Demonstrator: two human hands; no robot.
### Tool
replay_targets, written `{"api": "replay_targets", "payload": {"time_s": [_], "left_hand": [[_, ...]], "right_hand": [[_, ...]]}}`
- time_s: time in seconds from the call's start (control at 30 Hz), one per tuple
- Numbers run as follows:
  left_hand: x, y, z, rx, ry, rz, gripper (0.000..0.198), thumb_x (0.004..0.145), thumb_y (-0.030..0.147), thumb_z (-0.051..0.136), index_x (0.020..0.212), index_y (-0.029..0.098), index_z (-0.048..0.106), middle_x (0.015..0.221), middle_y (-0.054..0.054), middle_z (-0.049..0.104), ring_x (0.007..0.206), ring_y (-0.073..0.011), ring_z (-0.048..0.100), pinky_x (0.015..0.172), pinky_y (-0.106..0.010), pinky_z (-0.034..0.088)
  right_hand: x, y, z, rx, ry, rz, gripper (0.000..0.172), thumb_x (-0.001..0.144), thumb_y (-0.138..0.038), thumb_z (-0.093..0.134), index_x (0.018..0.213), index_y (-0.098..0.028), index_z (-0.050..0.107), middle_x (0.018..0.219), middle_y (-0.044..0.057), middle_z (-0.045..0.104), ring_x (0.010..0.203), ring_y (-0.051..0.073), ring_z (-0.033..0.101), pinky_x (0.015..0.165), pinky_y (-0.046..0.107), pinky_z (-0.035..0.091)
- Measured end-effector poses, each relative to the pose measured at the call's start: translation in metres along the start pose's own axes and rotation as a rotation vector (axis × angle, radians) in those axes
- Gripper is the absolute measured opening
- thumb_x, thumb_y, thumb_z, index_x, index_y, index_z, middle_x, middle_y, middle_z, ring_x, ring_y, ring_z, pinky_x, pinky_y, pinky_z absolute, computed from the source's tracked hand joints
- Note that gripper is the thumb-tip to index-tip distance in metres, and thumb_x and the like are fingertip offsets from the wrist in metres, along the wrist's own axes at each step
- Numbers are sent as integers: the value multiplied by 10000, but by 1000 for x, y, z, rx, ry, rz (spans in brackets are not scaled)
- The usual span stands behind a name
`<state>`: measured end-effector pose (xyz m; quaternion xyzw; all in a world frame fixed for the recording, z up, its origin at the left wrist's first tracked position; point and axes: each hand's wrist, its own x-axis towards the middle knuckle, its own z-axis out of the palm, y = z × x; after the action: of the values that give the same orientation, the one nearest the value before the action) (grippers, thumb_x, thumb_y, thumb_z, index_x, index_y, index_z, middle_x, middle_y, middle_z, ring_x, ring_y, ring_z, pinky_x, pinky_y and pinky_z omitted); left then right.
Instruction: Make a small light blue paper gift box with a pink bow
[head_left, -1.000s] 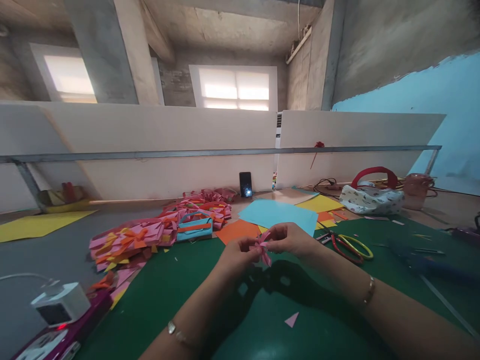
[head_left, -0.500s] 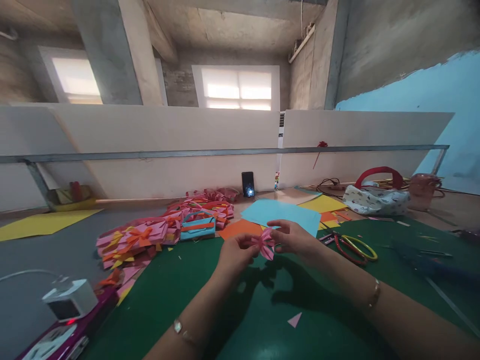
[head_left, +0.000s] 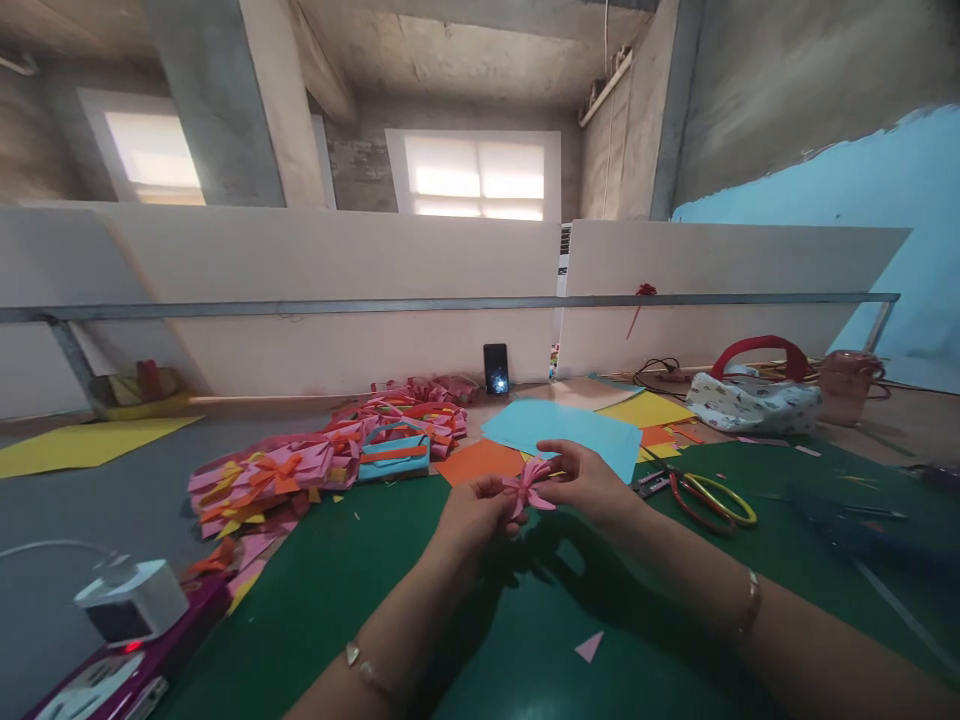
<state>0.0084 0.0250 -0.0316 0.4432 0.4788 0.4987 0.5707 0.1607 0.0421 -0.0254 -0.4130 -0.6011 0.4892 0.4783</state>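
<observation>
A small pink paper flower (head_left: 529,487) with narrow petals is held up above the green mat (head_left: 360,620). My left hand (head_left: 474,512) pinches it from the left side, its fingers closed. From the right, my right hand (head_left: 581,475) has thumb and fingers closed on the flower's petals. Behind my hands lie light blue paper sheets (head_left: 566,425) and an orange sheet (head_left: 476,462). On the mat in front of me is a pink paper triangle (head_left: 589,647).
Pink and orange paper flowers (head_left: 277,475) are heaped at the left beside a small blue paper bag (head_left: 394,457). Scissors (head_left: 712,500) with red and yellow handles lie at the right. A phone (head_left: 496,369) leans at the back. A power strip (head_left: 112,680) with a white charger (head_left: 131,602) sits front left.
The pink paper flower has turned, and one petal now points toward the right. My right hand's fingers have shifted slightly on it, while both hands stay in nearly the same place.
</observation>
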Motion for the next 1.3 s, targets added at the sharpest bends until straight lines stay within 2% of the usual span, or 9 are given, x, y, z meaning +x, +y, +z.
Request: {"api": "replay_targets", "payload": {"time_s": [0.17,0.3,0.43,0.57,0.73,0.9,1.0,1.13,1.3], "left_hand": [[2,1,-3,-3,-74,-15,248,518,102,678,756,147,623,668,-35,649,563,-121,584,542,-237,444],[-4,8,-1,101,-185,86,470,488,258,758,918,150,603,815,-92,666,722,-191,618,610,-279,447],[-9,12,4,311,-98,190,653,439,318,780,1014,160,513,924,-104,625,825,-229,593,652,-313,458],[-7,8,5,538,30,388,545,479,267,753,958,181,506,826,-40,613,764,-197,583,663,-297,443],[-5,7,3,539,42,450,312,610,266,663,878,187,526,706,-10,622,677,-170,593,655,-284,430],[-4,10,4,219,-62,312,358,569,249,690,872,153,524,700,-22,618,669,-171,610,637,-285,456],[-2,8,4,94,-47,225,357,555,240,696,869,143,557,647,-9,611,617,-145,591,596,-260,452],[-4,6,3,-24,-38,82,256,551,139,673,793,154,593,620,20,592,557,-86,552,557,-202,435],[-8,8,3,-161,-63,-133,172,568,90,629,731,140,613,649,0,599,515,-57,518,533,-174,426]], "right_hand": [[3,1,1,-46,5,10,516,584,-91,645,1073,-150,492,847,38,587,711,148,600,597,266,488],[2,-2,1,-144,62,-56,514,577,-89,629,1069,-162,499,875,40,566,697,151,598,552,259,493],[-1,-4,1,-249,96,-167,503,613,-94,583,1100,-173,485,881,36,572,655,130,596,573,255,495],[-7,-6,2,-344,70,-241,479,623,-107,589,1087,-186,501,913,40,566,660,126,597,582,242,494],[-11,-11,4,-325,28,-243,436,626,-173,642,1044,-175,522,857,34,571,642,132,596,573,250,499],[-8,-11,2,-253,15,-185,426,625,-182,655,1029,-159,525,822,41,612,658,146,604,579,257,495],[-6,-10,2,-204,10,-126,418,611,-162,658,1011,-152,538,820,45,630,700,156,609,610,259,490],[-4,-8,2,-83,-9,-9,434,573,-90,648,992,-136,545,752,24,636,627,128,593,602,251,478],[-4,-8,3,63,-134,115,281,562,-63,623,835,-125,594,684,3,624,581,107,567,536,218,449]]}}
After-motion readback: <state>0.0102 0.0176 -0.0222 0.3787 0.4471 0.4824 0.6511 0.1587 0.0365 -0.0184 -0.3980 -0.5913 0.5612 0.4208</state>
